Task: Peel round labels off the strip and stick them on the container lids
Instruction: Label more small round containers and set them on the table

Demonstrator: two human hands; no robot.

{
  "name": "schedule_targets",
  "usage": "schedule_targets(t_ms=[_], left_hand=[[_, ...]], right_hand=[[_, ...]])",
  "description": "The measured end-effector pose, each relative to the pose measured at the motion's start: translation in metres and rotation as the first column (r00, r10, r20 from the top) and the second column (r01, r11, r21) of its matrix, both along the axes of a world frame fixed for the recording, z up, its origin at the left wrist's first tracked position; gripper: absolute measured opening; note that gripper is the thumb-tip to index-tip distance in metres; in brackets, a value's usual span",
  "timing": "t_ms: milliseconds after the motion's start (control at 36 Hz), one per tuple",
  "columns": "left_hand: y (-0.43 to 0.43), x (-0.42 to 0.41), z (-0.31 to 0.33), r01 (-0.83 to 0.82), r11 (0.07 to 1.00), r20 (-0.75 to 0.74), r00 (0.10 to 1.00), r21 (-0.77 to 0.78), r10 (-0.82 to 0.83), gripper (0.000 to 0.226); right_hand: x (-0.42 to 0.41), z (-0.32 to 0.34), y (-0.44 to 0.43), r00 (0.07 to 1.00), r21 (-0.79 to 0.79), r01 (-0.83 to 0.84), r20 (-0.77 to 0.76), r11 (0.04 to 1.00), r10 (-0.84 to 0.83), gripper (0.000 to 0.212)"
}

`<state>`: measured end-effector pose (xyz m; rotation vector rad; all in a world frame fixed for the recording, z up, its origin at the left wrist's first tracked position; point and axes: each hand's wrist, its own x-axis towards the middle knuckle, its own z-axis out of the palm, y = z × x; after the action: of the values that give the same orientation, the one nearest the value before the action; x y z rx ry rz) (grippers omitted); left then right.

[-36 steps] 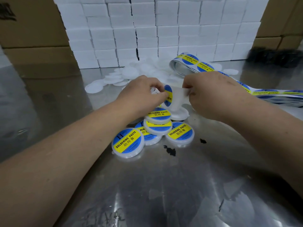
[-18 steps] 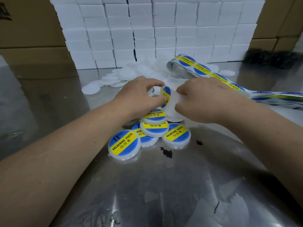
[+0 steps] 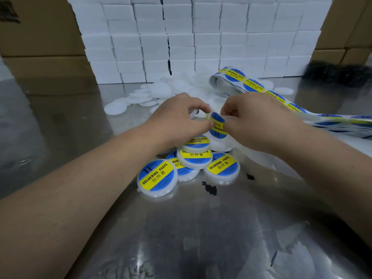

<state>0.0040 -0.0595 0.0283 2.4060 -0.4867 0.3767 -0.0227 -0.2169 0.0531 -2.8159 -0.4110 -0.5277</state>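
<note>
My left hand (image 3: 179, 119) and my right hand (image 3: 253, 121) meet above the steel table, both pinching one round blue-and-yellow label (image 3: 217, 127) that stands nearly on edge between their fingertips. White backing (image 3: 225, 143) of the strip hangs under my right hand. The label strip (image 3: 253, 85) runs from a loose roll at the back right, out past my right wrist. Just below my hands lies a small pile of several labelled white lids (image 3: 158, 179). Whether my left hand also holds a lid is hidden by its fingers.
A heap of unlabelled white lids (image 3: 161, 91) lies behind my hands. A wall of white boxes (image 3: 193, 37) stands at the back, with brown cartons (image 3: 40, 37) on either side. A dark scrap (image 3: 209, 188) lies on the steel table (image 3: 201, 238).
The label has come further off the backing and now shows more of its face between my fingertips. Both hands have shifted slightly; the pile of lids has not moved.
</note>
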Motion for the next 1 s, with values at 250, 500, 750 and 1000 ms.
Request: schedule_targets(t_ms=[250,500,750,1000], left_hand=[[-0.005,-0.006,0.008,-0.08,0.994,0.056,0.996,0.079,0.076,0.044],[-0.009,-0.01,0.008,-0.143,0.985,0.136,0.982,0.092,0.13,0.035],[-0.008,-0.011,0.008,-0.082,0.992,0.098,0.993,0.1,0.072,0.031],[-0.007,-0.011,0.008,-0.037,0.994,0.067,0.997,0.102,0.03,0.021]], right_hand=[[0.0,-0.001,-0.001,0.995,0.129,-0.102,0.009,0.986,0.102,0.027],[0.002,-0.001,-0.003,0.99,0.21,-0.139,0.053,0.968,0.131,0.014],[0.0,0.0,-0.002,0.977,0.24,-0.206,-0.01,0.949,0.215,0.026],[0.0,0.001,-0.002,0.975,0.242,-0.206,-0.037,0.948,0.221,0.031]])
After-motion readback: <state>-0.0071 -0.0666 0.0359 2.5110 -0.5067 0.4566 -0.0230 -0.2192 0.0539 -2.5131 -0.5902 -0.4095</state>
